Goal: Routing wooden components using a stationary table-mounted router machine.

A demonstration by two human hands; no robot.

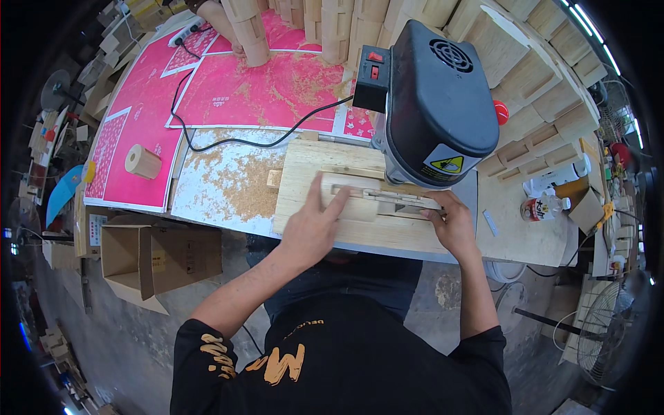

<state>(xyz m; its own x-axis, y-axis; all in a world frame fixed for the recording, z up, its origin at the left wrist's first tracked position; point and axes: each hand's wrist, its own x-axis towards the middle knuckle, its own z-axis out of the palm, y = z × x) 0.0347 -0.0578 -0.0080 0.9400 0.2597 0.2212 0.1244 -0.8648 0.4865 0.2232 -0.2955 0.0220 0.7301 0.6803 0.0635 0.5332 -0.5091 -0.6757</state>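
A pale slotted wooden piece point(373, 196) lies on a wooden board point(297, 166), under the front of a black bench machine point(443, 90). My left hand point(310, 227) rests at the piece's left end, its index and middle fingers stretched out and apart. At the right end, my right hand point(452, 223) grips the slotted piece between thumb and fingers. The machine's housing hangs just beyond my right hand and hides whatever lies beneath it. Red switches point(375, 63) sit on the machine's left side.
Sawdust point(249, 190) covers the bench at left. A wooden cylinder point(142, 162) stands on pink sheeting point(235, 90); a black cable point(263, 144) crosses it. Another person's hand point(237, 50) touches stacked wooden blocks point(247, 31). A bottle point(543, 207) stands right, a cardboard box point(173, 256) lower left.
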